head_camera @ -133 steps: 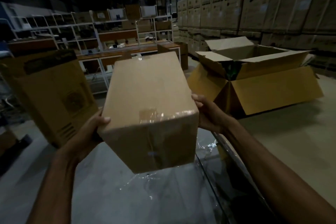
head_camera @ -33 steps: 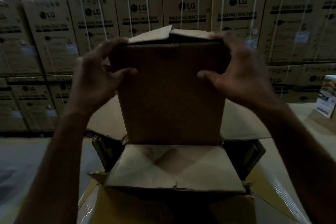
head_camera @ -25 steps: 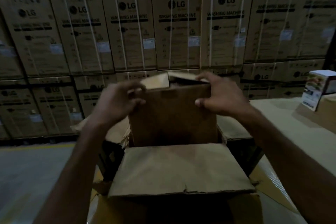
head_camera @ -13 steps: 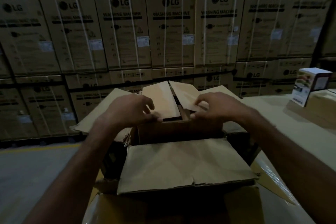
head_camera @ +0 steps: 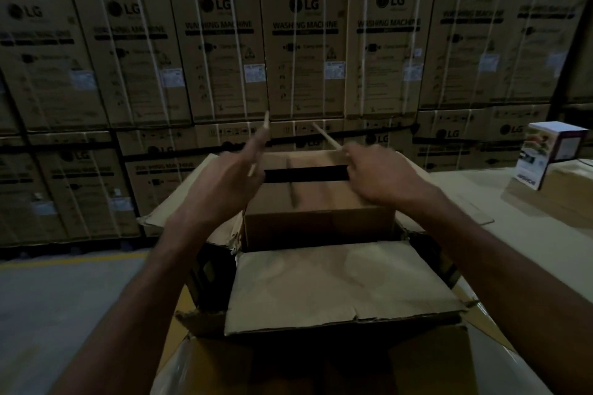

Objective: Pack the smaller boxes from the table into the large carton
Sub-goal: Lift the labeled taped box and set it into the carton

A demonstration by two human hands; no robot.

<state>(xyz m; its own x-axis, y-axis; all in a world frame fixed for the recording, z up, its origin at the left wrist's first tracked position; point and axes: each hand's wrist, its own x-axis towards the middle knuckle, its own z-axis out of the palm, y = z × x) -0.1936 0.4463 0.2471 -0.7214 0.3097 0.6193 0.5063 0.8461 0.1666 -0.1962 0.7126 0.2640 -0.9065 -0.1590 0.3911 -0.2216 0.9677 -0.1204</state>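
Observation:
The large carton (head_camera: 337, 285) stands open right below me, its near flap folded outward toward me. A smaller brown box (head_camera: 317, 228) sits upright inside it, with only its top part above the rim. The two top flaps of this box stand up and a dark gap shows between them. My left hand (head_camera: 221, 189) holds the left flap and my right hand (head_camera: 385, 179) holds the right flap. Both hands are blurred, so the fingers are hard to make out.
A wall of stacked washing-machine cartons (head_camera: 301, 51) fills the background. At the right a small white printed box (head_camera: 552, 154) stands on a cardboard-covered surface (head_camera: 561, 199). Grey floor with a yellow line (head_camera: 64, 263) lies to the left.
The smaller box has gone down into the large carton. Its top flaps, which lay nearly flat half a second ago, now stand raised and spread apart in my hands.

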